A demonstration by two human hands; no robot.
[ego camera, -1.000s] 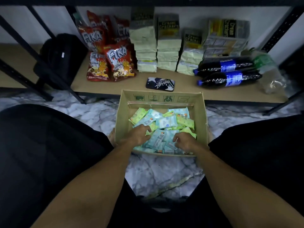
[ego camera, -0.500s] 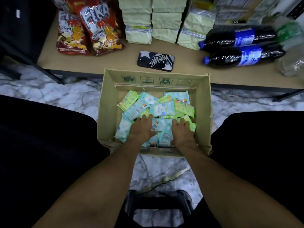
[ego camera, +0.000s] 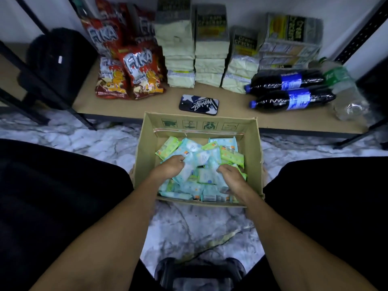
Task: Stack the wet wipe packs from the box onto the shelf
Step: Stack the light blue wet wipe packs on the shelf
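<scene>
The left hand point(ego camera: 171, 167) and the right hand point(ego camera: 230, 175) are inside the box point(ego camera: 147, 148), each curled around loose wet wipe packs point(ego camera: 206, 157), likely to gather several together; the shelf point(ego camera: 233, 111) lies just beyond them.

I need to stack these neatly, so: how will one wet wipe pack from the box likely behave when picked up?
Probably soft and somewhat floppy: the wet wipe packs lie crumpled at odd angles in the box. Their film looks glossy, so possibly slippery. They are flat, so unlikely to roll, though a stack might slide.
</scene>
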